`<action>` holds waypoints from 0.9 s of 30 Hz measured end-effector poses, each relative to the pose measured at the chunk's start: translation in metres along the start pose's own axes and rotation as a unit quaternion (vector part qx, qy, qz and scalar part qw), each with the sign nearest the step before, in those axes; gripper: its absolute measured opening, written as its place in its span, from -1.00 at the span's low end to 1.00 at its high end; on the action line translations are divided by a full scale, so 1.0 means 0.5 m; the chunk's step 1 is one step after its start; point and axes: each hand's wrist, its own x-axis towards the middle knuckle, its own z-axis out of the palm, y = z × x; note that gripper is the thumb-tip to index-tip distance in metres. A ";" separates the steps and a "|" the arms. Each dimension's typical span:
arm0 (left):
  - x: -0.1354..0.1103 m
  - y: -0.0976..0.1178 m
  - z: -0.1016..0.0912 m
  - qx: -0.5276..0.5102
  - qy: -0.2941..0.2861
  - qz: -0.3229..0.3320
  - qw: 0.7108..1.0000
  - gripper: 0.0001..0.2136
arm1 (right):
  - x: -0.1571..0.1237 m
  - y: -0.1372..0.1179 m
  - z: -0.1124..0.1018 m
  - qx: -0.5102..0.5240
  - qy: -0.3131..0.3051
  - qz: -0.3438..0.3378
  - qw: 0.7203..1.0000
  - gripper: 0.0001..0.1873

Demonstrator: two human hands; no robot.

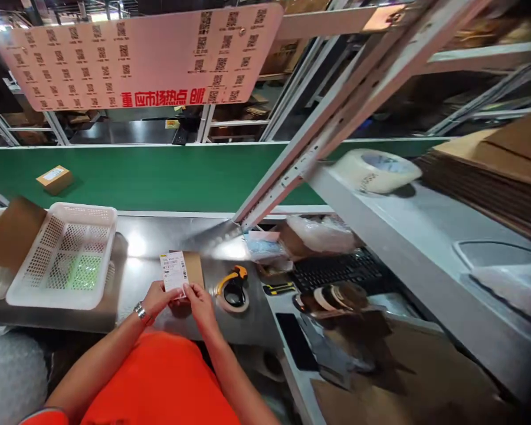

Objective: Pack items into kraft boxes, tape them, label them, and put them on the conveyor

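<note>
A white printed shipping label (173,270) is pinched by its lower edge between both hands. My left hand (158,298), with a metal watch on the wrist, has its fingers closed on the left and bottom of the label. At the lower right corner, my right hand (200,302) closes its thumb and fingers on the same label. Partly hidden behind the label is a small brown cardboard box (194,268). To the right of my right hand, a yellow-and-black tape dispenser (233,288) lies on the metal table (141,236).
A white plastic basket (108,236) stands at the left. Beyond the table runs a green conveyor belt (168,177) carrying a small carton (55,179). On the right are a keyboard (336,271), a box cutter (278,288), a phone (296,341) and a shelf with a tape roll (376,170).
</note>
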 end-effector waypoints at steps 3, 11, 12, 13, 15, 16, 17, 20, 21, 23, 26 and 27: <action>-0.003 -0.017 0.018 0.024 -0.006 -0.012 1.000 -0.65 | -0.018 0.019 -0.031 0.083 -0.003 0.054 0.995 -0.31; 0.010 -0.024 0.035 0.037 0.015 -0.036 0.999 -0.69 | -0.059 0.038 -0.074 0.183 0.029 0.105 0.977 -0.39; 0.012 -0.026 0.038 0.035 0.014 -0.036 0.999 -0.68 | -0.061 0.036 -0.077 0.183 0.033 0.104 0.977 -0.38; 0.014 -0.029 0.040 0.034 0.014 -0.035 0.999 -0.67 | -0.061 0.033 -0.079 0.182 0.036 0.105 0.977 -0.36; 0.016 -0.035 0.045 0.036 0.009 -0.037 0.999 -0.65 | -0.060 0.029 -0.084 0.176 0.039 0.105 0.978 -0.34; 0.017 -0.037 0.047 0.038 0.006 -0.039 0.999 -0.63 | -0.059 0.027 -0.086 0.171 0.039 0.106 0.979 -0.34; 0.017 -0.038 0.048 0.040 0.003 -0.039 0.998 -0.63 | -0.059 0.026 -0.089 0.166 0.039 0.106 0.980 -0.35; 0.017 -0.041 0.051 0.042 -0.008 -0.037 0.998 -0.65 | -0.058 0.026 -0.094 0.151 0.037 0.106 0.982 -0.37; 0.017 -0.042 0.052 0.041 -0.010 -0.036 0.998 -0.66 | -0.059 0.026 -0.095 0.147 0.034 0.106 0.983 -0.36; 0.016 -0.043 0.053 0.037 -0.010 -0.038 0.999 -0.69 | -0.059 0.027 -0.097 0.140 0.031 0.104 0.984 -0.36; 0.013 -0.043 0.054 0.035 -0.008 -0.048 0.998 -0.69 | -0.058 0.031 -0.097 0.135 0.037 0.099 0.985 -0.36; 0.012 -0.042 0.054 0.037 -0.013 -0.053 0.998 -0.68 | -0.057 0.033 -0.096 0.131 0.042 0.097 0.986 -0.35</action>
